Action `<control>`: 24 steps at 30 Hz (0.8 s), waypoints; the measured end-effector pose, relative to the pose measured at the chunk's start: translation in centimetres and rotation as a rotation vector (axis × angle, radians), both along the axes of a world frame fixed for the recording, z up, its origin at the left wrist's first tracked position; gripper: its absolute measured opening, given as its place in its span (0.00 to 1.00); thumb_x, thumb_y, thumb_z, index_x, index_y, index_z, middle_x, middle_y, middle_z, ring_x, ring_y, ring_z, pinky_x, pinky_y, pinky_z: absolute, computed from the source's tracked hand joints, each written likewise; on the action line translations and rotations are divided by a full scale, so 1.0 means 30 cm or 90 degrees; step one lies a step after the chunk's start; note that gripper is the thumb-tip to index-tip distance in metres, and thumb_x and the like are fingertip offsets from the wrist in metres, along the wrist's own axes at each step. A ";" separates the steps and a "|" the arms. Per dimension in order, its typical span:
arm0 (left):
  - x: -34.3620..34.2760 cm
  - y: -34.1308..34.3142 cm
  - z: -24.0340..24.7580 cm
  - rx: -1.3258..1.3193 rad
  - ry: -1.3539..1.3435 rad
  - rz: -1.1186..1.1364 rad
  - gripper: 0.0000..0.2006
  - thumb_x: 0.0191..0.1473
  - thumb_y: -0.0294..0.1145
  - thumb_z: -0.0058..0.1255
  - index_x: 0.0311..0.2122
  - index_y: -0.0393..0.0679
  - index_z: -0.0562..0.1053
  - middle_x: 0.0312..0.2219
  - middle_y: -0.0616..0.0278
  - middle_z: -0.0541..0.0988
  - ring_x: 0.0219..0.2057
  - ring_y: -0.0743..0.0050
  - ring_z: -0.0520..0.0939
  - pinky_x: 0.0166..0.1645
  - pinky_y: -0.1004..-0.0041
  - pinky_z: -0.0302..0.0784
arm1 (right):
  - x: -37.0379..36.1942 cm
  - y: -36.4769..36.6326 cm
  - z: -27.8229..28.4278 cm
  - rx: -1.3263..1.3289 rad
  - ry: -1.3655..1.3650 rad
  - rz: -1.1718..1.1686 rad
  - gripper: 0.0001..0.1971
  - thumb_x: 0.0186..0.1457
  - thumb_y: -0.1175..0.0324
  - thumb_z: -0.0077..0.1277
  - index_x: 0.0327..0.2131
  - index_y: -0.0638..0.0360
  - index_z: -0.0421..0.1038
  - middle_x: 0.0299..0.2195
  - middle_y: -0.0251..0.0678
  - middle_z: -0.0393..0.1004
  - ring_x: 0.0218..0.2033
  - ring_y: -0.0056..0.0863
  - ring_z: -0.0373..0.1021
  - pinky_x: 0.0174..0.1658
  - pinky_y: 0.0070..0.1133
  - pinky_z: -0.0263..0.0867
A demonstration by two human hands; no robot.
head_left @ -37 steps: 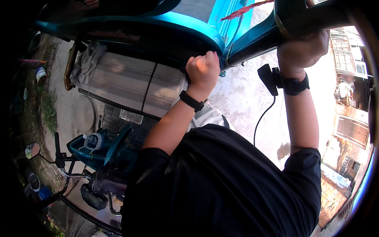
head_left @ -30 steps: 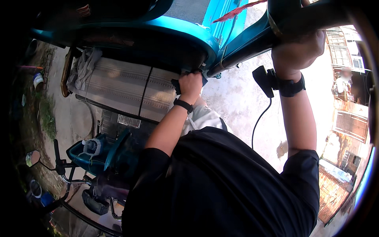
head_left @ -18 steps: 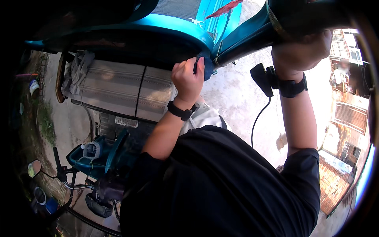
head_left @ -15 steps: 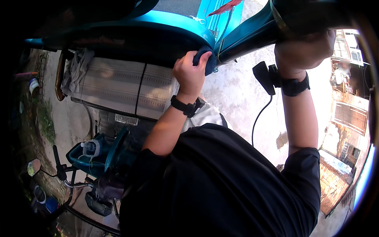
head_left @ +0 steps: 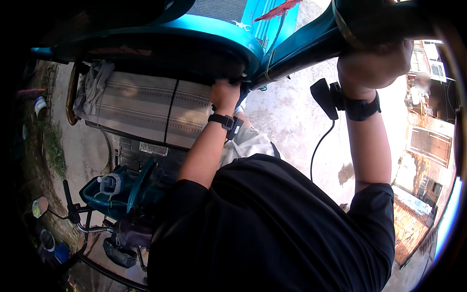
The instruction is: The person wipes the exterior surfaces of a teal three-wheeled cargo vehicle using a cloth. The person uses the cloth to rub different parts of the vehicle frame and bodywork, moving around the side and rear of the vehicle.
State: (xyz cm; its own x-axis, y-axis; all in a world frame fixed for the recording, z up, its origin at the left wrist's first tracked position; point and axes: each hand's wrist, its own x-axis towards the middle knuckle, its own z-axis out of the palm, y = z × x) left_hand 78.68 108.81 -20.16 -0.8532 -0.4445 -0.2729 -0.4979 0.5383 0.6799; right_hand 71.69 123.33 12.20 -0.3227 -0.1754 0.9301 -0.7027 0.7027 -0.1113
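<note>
Against the dark underside of a curved blue vehicle panel (head_left: 194, 29), my left hand (head_left: 225, 95) is closed, its fingers mostly in shadow. A dark blue cloth (head_left: 243, 91) shows in part beside it, close to the corner where the panel meets a blue post (head_left: 304, 46). Up at the right, my right hand (head_left: 374, 68) is closed around the shadowed edge of that post; its fingertips are hard to make out. Both wrists carry black straps with small devices, and a black cable hangs from the right one.
Left of my left hand is a seat (head_left: 143, 104) under a striped woven cover, with a grey cloth (head_left: 97, 80) on its end. Lower left are handlebars (head_left: 74, 212), a mirror (head_left: 41, 207) and a teal bin (head_left: 104, 202) with a bottle. A red rag (head_left: 276, 10) hangs above.
My left hand has moved slightly left and down, turning under the panel's edge, so its thumb and most of the dark blue cloth no longer show. My right hand stays in place.
</note>
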 end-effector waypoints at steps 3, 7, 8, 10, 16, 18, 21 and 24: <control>-0.024 0.015 -0.010 0.044 0.000 0.009 0.17 0.47 0.43 0.65 0.41 0.47 0.84 0.39 0.50 0.86 0.43 0.47 0.85 0.47 0.58 0.80 | 0.000 0.002 -0.001 0.000 -0.001 0.000 0.22 0.58 0.75 0.58 0.55 0.66 0.71 0.48 0.41 0.78 0.48 0.31 0.76 0.52 0.26 0.71; -0.008 0.034 -0.112 0.277 0.079 0.052 0.16 0.47 0.31 0.65 0.43 0.40 0.82 0.41 0.52 0.86 0.45 0.58 0.85 0.51 0.64 0.77 | -0.002 -0.003 0.002 0.001 0.000 0.008 0.22 0.57 0.75 0.58 0.55 0.66 0.71 0.48 0.41 0.78 0.48 0.31 0.76 0.52 0.26 0.71; 0.005 0.033 -0.101 0.334 0.089 0.071 0.15 0.48 0.27 0.65 0.43 0.37 0.82 0.41 0.53 0.86 0.45 0.60 0.85 0.51 0.65 0.76 | -0.001 -0.002 -0.001 0.001 -0.002 0.007 0.22 0.57 0.75 0.58 0.55 0.66 0.71 0.48 0.41 0.78 0.48 0.31 0.76 0.52 0.26 0.71; 0.010 0.050 -0.076 0.488 0.129 0.164 0.14 0.50 0.22 0.62 0.44 0.33 0.81 0.40 0.58 0.85 0.42 0.65 0.83 0.50 0.66 0.76 | -0.003 0.003 -0.003 0.001 -0.003 0.010 0.22 0.57 0.75 0.58 0.55 0.66 0.71 0.48 0.41 0.78 0.48 0.31 0.76 0.52 0.26 0.71; 0.035 0.075 -0.012 0.647 0.131 0.253 0.14 0.55 0.19 0.60 0.48 0.33 0.79 0.40 0.59 0.84 0.39 0.71 0.82 0.47 0.70 0.76 | -0.005 0.010 -0.002 0.004 -0.001 0.014 0.21 0.57 0.75 0.58 0.55 0.66 0.71 0.48 0.41 0.78 0.47 0.31 0.76 0.51 0.26 0.71; 0.039 0.075 0.000 0.743 0.108 0.310 0.14 0.56 0.20 0.60 0.49 0.33 0.79 0.40 0.58 0.84 0.40 0.71 0.82 0.46 0.71 0.76 | -0.002 0.010 -0.002 0.006 -0.001 0.014 0.21 0.57 0.75 0.58 0.55 0.66 0.71 0.48 0.41 0.78 0.47 0.31 0.76 0.51 0.26 0.71; 0.039 0.065 -0.012 0.822 0.056 0.343 0.13 0.56 0.22 0.60 0.48 0.34 0.79 0.40 0.57 0.84 0.40 0.69 0.83 0.45 0.71 0.77 | -0.002 0.012 -0.002 0.007 0.000 0.014 0.21 0.57 0.75 0.58 0.55 0.66 0.71 0.48 0.41 0.78 0.47 0.31 0.76 0.51 0.26 0.71; 0.032 0.061 -0.090 0.655 0.054 0.230 0.12 0.54 0.24 0.61 0.44 0.33 0.81 0.39 0.55 0.85 0.39 0.66 0.84 0.46 0.68 0.78 | -0.006 0.010 0.001 0.007 0.003 0.015 0.21 0.57 0.75 0.58 0.55 0.66 0.71 0.47 0.41 0.78 0.47 0.31 0.76 0.51 0.26 0.71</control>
